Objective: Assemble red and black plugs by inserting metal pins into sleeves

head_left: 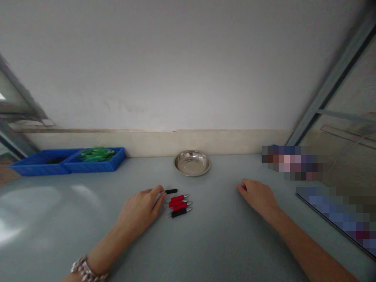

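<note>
Left hand (141, 207): thumb and forefinger pinch the end of a black pen (172, 191), just beyond red pens (179, 206) and a second black pen (179, 212) on the counter (217, 239). Right hand (258, 197): fingers curled; cannot tell whether it holds anything. Metal dish (192, 163): farther back.

Black pen (172, 191) partly behind left fingers (157, 191)

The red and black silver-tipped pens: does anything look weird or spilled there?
Nothing looks spilled. One oddity: the slim black stick pinched by the bare left hand shows no silver tip, unlike the pens beside it. I can't tell if it's broken.
</note>
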The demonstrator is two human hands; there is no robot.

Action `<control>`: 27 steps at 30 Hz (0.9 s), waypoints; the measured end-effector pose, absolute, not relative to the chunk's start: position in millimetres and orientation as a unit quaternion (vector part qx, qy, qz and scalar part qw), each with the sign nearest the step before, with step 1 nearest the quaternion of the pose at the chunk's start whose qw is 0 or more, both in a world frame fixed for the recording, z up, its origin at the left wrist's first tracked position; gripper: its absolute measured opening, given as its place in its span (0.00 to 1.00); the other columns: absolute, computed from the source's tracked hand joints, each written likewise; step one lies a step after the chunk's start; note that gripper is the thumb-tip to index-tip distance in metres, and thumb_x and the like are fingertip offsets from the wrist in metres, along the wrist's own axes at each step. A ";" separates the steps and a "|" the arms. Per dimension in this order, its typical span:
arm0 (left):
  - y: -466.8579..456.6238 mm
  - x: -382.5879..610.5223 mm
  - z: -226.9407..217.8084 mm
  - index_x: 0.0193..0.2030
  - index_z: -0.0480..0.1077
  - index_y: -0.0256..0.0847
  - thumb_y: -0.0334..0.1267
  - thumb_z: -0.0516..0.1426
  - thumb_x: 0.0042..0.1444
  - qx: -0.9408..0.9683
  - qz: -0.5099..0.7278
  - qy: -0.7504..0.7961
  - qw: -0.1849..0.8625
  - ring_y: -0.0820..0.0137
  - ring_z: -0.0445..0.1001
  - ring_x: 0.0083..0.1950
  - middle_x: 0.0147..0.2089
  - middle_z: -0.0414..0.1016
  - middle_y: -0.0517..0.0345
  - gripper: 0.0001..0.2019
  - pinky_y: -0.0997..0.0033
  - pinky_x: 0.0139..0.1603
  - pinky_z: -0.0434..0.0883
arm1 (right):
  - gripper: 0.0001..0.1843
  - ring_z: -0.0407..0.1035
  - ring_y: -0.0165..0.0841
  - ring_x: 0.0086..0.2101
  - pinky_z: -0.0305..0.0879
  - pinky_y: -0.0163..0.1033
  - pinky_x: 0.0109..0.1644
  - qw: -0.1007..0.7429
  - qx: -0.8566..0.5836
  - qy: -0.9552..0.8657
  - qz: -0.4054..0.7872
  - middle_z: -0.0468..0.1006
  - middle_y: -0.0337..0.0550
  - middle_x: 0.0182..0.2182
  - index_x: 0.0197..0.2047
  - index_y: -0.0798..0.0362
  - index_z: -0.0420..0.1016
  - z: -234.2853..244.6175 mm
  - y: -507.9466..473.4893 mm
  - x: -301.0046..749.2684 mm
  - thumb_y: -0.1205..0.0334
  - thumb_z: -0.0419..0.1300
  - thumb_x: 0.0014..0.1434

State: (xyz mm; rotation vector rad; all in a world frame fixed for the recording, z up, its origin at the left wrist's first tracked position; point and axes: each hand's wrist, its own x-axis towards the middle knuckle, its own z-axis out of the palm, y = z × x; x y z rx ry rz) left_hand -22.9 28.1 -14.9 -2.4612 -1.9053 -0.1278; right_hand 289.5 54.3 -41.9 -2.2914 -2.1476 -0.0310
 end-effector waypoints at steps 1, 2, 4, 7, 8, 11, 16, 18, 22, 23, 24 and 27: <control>28.4 -23.2 -15.0 0.43 0.64 0.42 0.43 0.39 0.61 -0.791 -0.042 -0.611 0.009 0.61 0.74 0.34 0.35 0.75 0.51 0.16 0.67 0.30 0.65 | 0.16 0.71 0.40 0.35 0.58 0.38 0.33 -0.001 -0.729 -0.685 -0.008 0.77 0.49 0.32 0.33 0.54 0.71 -42.4 54.3 289.5 0.56 0.46 0.61; 28.8 -23.5 -15.3 0.43 0.64 0.42 0.43 0.39 0.61 -0.792 -0.044 -0.609 0.002 0.61 0.74 0.34 0.36 0.75 0.51 0.16 0.67 0.31 0.65 | 0.16 0.71 0.39 0.35 0.58 0.38 0.33 -0.002 -0.728 -0.685 -0.007 0.76 0.49 0.32 0.33 0.54 0.71 -43.0 54.4 289.5 0.56 0.46 0.61; 29.9 -24.0 -15.9 0.44 0.64 0.41 0.42 0.40 0.60 -0.793 -0.047 -0.608 -0.012 0.63 0.73 0.36 0.37 0.74 0.51 0.15 0.67 0.34 0.66 | 0.16 0.71 0.39 0.35 0.58 0.38 0.33 -0.003 -0.728 -0.686 -0.006 0.76 0.49 0.31 0.33 0.54 0.71 -44.0 54.6 289.7 0.56 0.46 0.61; 30.6 -24.1 -16.6 0.44 0.64 0.41 0.41 0.41 0.60 -0.792 -0.043 -0.608 -0.028 0.63 0.73 0.37 0.39 0.74 0.50 0.15 0.66 0.36 0.67 | 0.17 0.71 0.40 0.35 0.58 0.38 0.33 -0.006 -0.728 -0.685 -0.005 0.77 0.50 0.32 0.33 0.54 0.71 -44.8 54.9 290.3 0.55 0.45 0.61; 30.5 -24.0 -16.8 0.44 0.64 0.41 0.41 0.42 0.60 -0.793 -0.041 -0.607 -0.032 0.62 0.73 0.38 0.39 0.74 0.50 0.14 0.66 0.36 0.67 | 0.17 0.71 0.40 0.35 0.58 0.38 0.33 -0.007 -0.728 -0.685 -0.004 0.77 0.50 0.32 0.33 0.54 0.71 -44.7 54.9 290.4 0.55 0.46 0.61; 29.5 -23.5 -17.1 0.44 0.64 0.41 0.40 0.41 0.60 -0.798 -0.042 -0.600 -0.044 0.62 0.73 0.39 0.40 0.74 0.51 0.14 0.66 0.37 0.67 | 0.16 0.71 0.40 0.35 0.58 0.38 0.32 -0.009 -0.728 -0.685 -0.003 0.77 0.49 0.32 0.34 0.54 0.70 -43.9 54.3 290.1 0.55 0.46 0.61; 29.4 -24.1 -19.0 0.45 0.63 0.42 0.39 0.41 0.60 -0.797 -0.030 -0.601 -0.049 0.63 0.73 0.40 0.40 0.74 0.51 0.14 0.66 0.38 0.67 | 0.16 0.71 0.41 0.35 0.58 0.38 0.31 -0.009 -0.730 -0.683 -0.005 0.77 0.49 0.32 0.35 0.55 0.69 -41.7 52.8 289.0 0.55 0.46 0.61; 29.7 -24.5 -19.7 0.46 0.63 0.42 0.39 0.41 0.60 -0.799 -0.029 -0.598 -0.052 0.63 0.73 0.40 0.41 0.74 0.50 0.14 0.66 0.39 0.67 | 0.15 0.71 0.41 0.34 0.57 0.38 0.30 -0.011 -0.730 -0.683 -0.005 0.77 0.49 0.32 0.35 0.55 0.68 -41.5 52.8 289.2 0.55 0.46 0.61; 29.5 -24.5 -19.5 0.48 0.62 0.41 0.38 0.41 0.60 -0.805 -0.035 -0.590 -0.058 0.62 0.73 0.41 0.42 0.73 0.49 0.14 0.64 0.40 0.67 | 0.15 0.71 0.41 0.35 0.57 0.38 0.31 -0.013 -0.731 -0.682 -0.006 0.76 0.49 0.33 0.36 0.54 0.68 -41.9 53.9 290.5 0.56 0.45 0.62; 29.3 -24.4 -19.2 0.48 0.62 0.42 0.37 0.41 0.60 -0.805 -0.036 -0.589 -0.059 0.62 0.73 0.41 0.42 0.73 0.49 0.14 0.64 0.40 0.67 | 0.15 0.71 0.41 0.35 0.58 0.39 0.32 -0.014 -0.732 -0.681 -0.006 0.76 0.49 0.33 0.36 0.54 0.68 -42.1 54.3 290.9 0.56 0.45 0.62; 29.1 -24.2 -18.9 0.49 0.62 0.42 0.37 0.41 0.60 -0.805 -0.037 -0.589 -0.060 0.62 0.73 0.41 0.42 0.73 0.49 0.15 0.64 0.40 0.67 | 0.15 0.71 0.41 0.35 0.58 0.39 0.32 -0.015 -0.732 -0.681 -0.005 0.76 0.48 0.33 0.36 0.54 0.68 -42.3 54.7 291.2 0.56 0.45 0.62; 28.4 -23.2 -18.1 0.49 0.62 0.42 0.37 0.41 0.60 -0.804 -0.034 -0.590 -0.065 0.62 0.73 0.42 0.43 0.73 0.49 0.15 0.64 0.41 0.67 | 0.15 0.71 0.41 0.35 0.58 0.39 0.32 -0.019 -0.737 -0.676 -0.003 0.76 0.49 0.32 0.36 0.54 0.68 -43.1 55.8 291.6 0.56 0.45 0.62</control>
